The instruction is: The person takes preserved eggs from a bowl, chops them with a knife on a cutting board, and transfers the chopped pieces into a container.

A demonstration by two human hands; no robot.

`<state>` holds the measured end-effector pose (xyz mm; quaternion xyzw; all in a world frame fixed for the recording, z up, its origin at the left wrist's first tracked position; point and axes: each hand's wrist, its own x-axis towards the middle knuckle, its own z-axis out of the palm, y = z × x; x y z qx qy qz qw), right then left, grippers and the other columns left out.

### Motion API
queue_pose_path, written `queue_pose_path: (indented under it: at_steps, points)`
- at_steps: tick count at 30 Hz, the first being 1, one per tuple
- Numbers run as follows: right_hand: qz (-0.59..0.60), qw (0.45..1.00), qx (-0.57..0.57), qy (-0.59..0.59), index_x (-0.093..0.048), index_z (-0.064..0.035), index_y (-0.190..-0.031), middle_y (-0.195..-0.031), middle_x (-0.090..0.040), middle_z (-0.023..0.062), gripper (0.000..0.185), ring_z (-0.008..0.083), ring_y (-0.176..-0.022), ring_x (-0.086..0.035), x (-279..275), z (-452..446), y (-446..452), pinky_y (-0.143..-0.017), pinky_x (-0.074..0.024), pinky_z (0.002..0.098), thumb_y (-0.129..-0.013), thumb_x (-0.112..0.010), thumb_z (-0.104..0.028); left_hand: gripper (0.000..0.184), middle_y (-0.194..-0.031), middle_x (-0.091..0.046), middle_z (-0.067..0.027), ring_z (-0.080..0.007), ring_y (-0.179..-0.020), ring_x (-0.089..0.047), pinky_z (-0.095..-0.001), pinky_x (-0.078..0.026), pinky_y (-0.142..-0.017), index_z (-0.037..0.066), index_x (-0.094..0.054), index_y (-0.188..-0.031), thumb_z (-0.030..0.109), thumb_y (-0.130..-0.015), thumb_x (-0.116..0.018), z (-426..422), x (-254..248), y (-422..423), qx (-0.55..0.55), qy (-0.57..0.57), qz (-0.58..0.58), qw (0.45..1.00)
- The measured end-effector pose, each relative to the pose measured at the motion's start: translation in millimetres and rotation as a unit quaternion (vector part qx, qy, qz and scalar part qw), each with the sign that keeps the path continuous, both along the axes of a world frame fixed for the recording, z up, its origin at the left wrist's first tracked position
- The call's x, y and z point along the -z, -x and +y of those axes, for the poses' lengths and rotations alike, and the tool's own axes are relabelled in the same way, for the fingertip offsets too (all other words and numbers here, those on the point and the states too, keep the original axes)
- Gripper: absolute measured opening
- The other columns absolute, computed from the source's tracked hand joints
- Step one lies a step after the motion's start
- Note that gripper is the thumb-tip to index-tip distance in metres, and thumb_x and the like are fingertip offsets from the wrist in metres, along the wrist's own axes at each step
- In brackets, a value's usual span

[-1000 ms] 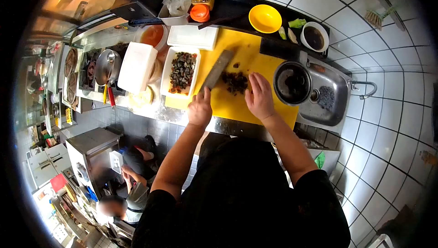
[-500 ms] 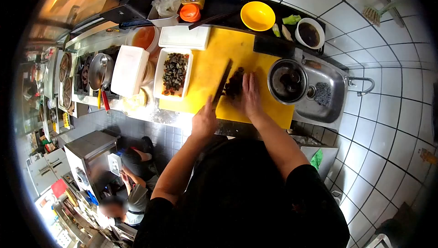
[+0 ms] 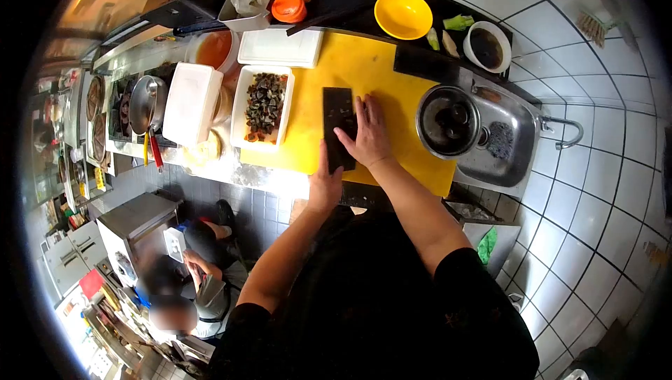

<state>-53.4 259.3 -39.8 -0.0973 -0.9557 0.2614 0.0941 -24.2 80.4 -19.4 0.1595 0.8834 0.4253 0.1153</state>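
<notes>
My left hand (image 3: 326,183) grips the handle end of a broad, dark cleaver (image 3: 336,110), whose flat side faces up on the yellow cutting board (image 3: 392,142). My right hand (image 3: 367,131) lies beside the blade with its fingers stretched out and its thumb over the blade's right edge. The dark chopped pieces on the board are mostly hidden by the blade and this hand. A white container (image 3: 243,110) of dark and reddish cut pieces (image 3: 266,103) stands left of the cleaver.
A metal bowl (image 3: 425,131) with dark contents sits at the sink (image 3: 521,163) on the right. A yellow bowl (image 3: 404,15) and a white bowl (image 3: 486,47) stand behind. Left are white lids (image 3: 280,47) and a pan (image 3: 145,103). Another person (image 3: 210,296) is at lower left.
The cleaver has turned from edge-on to flat side up. My right hand has moved left against it, and the chopped pieces between them are now mostly covered.
</notes>
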Motion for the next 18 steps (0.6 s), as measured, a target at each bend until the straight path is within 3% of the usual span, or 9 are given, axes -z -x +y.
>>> queue_pose_path:
  at_steps: [1,4,6,9,12,13,16,18]
  points:
    - [0.016,1.000,0.020,0.018,-0.037,-0.0008,-0.154,-0.155,-0.038,0.0304,0.081,0.0490,-0.144,-0.035,2,-3,2,-0.121,-0.0312,0.0531,-0.092,-0.070,-0.043,0.088,-0.140,-0.054,-0.0378,-0.0500,-0.128,-0.056,-0.0476,-0.048,-0.105,0.008,-0.020,-0.163,0.004,-0.090,-0.067,6,2,1,0.008,-0.006,-0.020,1.000]
    - [0.033,0.996,0.058,0.053,-0.043,-0.0027,-0.152,-0.155,-0.040,0.0287,0.071,0.0486,-0.143,-0.037,15,-4,3,-0.120,-0.0323,0.0529,-0.095,-0.067,-0.036,0.084,-0.138,-0.054,-0.0392,-0.0523,-0.129,-0.053,-0.0515,-0.046,-0.106,0.005,-0.022,-0.162,0.007,-0.090,-0.066,26,-11,6,0.023,-0.015,-0.136,0.990]
    - [0.067,0.992,0.070,0.081,-0.048,-0.0029,-0.148,-0.156,-0.041,0.0266,0.060,0.0472,-0.141,-0.041,19,-3,3,-0.118,-0.0361,0.0519,-0.097,-0.065,-0.029,0.086,-0.137,-0.055,-0.0387,-0.0521,-0.129,-0.054,-0.0515,-0.046,-0.106,0.005,-0.022,-0.162,0.006,-0.089,-0.067,30,5,5,0.034,-0.039,-0.107,0.993]
    - [0.089,0.992,0.068,0.063,-0.051,-0.0003,-0.145,-0.156,-0.040,0.0284,0.054,0.0491,-0.142,-0.040,25,-3,2,-0.117,-0.0362,0.0562,-0.101,-0.061,-0.029,0.083,-0.138,-0.055,-0.0367,-0.0516,-0.130,-0.054,-0.0502,-0.047,-0.106,0.003,-0.027,-0.160,0.003,-0.088,-0.068,31,0,10,0.048,-0.066,-0.097,0.992]
    - [0.101,0.993,0.036,0.045,-0.052,0.0022,-0.143,-0.154,-0.042,0.0277,0.051,0.0488,-0.141,-0.041,-3,-17,8,-0.117,-0.0373,0.0534,-0.099,-0.062,-0.022,0.081,-0.138,-0.055,-0.0363,-0.0504,-0.131,-0.053,-0.0486,-0.048,-0.106,0.002,-0.028,-0.160,0.001,-0.089,-0.068,13,-20,11,0.034,-0.104,-0.112,0.988]
    - [0.108,0.992,0.023,0.058,-0.052,0.0025,-0.142,-0.154,-0.042,0.0276,0.050,0.0489,-0.142,-0.040,-21,-27,13,-0.117,-0.0364,0.0536,-0.099,-0.062,-0.021,0.081,-0.138,-0.057,-0.0344,-0.0464,-0.131,-0.056,-0.0455,-0.049,-0.105,0.002,-0.028,-0.160,-0.003,-0.089,-0.068,5,-25,11,0.017,-0.082,-0.047,0.995]
    - [0.165,0.982,-0.039,0.088,-0.053,0.0042,-0.141,-0.155,-0.040,0.0277,0.049,0.0482,-0.143,-0.039,-59,-73,42,-0.119,-0.0342,0.0528,-0.098,-0.063,-0.018,0.081,-0.137,-0.059,-0.0330,-0.0417,-0.130,-0.060,-0.0423,-0.050,-0.104,0.002,-0.028,-0.160,-0.006,-0.089,-0.067,-39,-46,18,-0.037,-0.151,-0.060,0.986]
    - [0.182,0.970,-0.086,0.133,-0.053,0.0043,-0.141,-0.154,-0.041,0.0271,0.049,0.0477,-0.143,-0.039,-79,-105,67,-0.120,-0.0340,0.0520,-0.097,-0.064,-0.016,0.081,-0.135,-0.061,-0.0318,-0.0391,-0.127,-0.062,-0.0402,-0.050,-0.104,0.002,-0.027,-0.161,-0.007,-0.090,-0.066,-70,-67,30,-0.058,-0.122,-0.042,0.990]
